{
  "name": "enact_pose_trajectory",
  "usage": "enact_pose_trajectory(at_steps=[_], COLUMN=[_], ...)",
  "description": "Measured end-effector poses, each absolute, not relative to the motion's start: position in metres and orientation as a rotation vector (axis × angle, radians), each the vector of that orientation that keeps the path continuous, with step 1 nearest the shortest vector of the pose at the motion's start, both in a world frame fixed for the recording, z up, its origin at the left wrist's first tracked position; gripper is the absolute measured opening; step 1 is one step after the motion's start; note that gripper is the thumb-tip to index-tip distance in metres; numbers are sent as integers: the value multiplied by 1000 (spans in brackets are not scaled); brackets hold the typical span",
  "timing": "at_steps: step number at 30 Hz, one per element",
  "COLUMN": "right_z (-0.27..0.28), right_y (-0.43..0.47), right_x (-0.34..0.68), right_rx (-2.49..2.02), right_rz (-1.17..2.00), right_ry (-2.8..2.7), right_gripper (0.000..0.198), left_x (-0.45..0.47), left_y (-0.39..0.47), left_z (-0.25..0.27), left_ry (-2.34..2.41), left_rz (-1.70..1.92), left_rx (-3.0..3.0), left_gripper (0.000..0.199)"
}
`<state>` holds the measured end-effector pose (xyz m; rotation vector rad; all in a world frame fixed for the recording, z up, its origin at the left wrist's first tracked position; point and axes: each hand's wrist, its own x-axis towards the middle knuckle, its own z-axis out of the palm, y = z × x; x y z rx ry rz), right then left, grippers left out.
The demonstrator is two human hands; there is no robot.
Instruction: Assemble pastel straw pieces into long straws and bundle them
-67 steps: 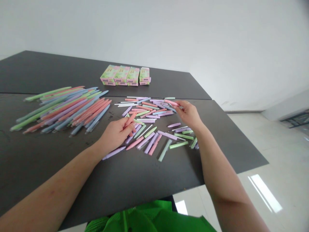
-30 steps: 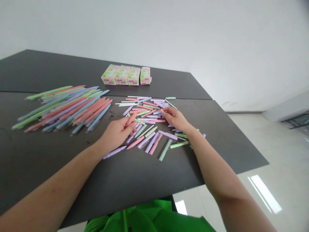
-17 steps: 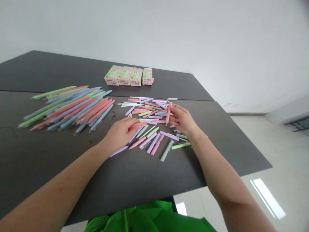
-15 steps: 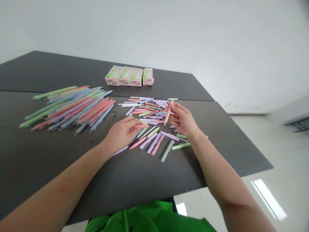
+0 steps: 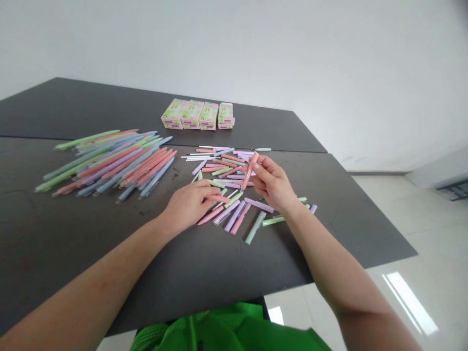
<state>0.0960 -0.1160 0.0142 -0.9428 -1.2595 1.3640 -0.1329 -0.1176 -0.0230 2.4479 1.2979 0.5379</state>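
My right hand (image 5: 272, 183) pinches a coral pen cap (image 5: 249, 170) with a clear clip, held tilted above the scattered parts. My left hand (image 5: 188, 201) is closed on a coral pen barrel (image 5: 218, 198), which sticks out to the right past the fingertips. Beneath and between both hands lie loose pen parts: a purple cap (image 5: 236, 216), a grey-green cap (image 5: 255, 227), light green pieces and thin white refills (image 5: 199, 157). My fingers hide some of these pieces.
A heap of assembled pens (image 5: 109, 165) in green, coral, blue and purple lies on the left of the dark table (image 5: 204, 273). Several pink-and-green boxes (image 5: 190, 115) stand in a row at the back, before a white wall.
My right hand has shifted slightly down and left, keeping the coral cap. My left hand has lowered a little, still holding the coral barrel. The camera view has drifted slightly.
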Motion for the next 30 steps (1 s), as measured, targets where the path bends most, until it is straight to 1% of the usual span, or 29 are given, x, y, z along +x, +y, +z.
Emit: enact_pose_trajectory(at_steps=[4, 9, 14, 18, 23, 30], right_z=[12, 13, 15, 16, 16, 17], right_y=[-116, -118, -118, -120, -122, -124], right_x=[95, 95, 94, 90, 85, 84], right_rx=[-892, -873, -943, -943, -923, -875], right_rz=[1401, 1426, 1403, 1432, 1495, 1501], right_ry=[-1254, -1232, -1229, -1223, -1221, -1228], right_gripper=[23, 23, 26, 29, 29, 27], left_x=[-132, -133, -136, -137, -137, -137], left_y=[-119, -120, -118, -119, -121, -118], left_z=[-18, -7, -7, -11, -12, -9], left_ry=[1277, 1351, 1572, 1636, 1565, 1386], left_rz=[555, 616, 542, 472, 486, 658], left_rx=[2410, 2343, 2375, 2441, 2518, 2540], left_gripper=[30, 35, 37, 35, 36, 34])
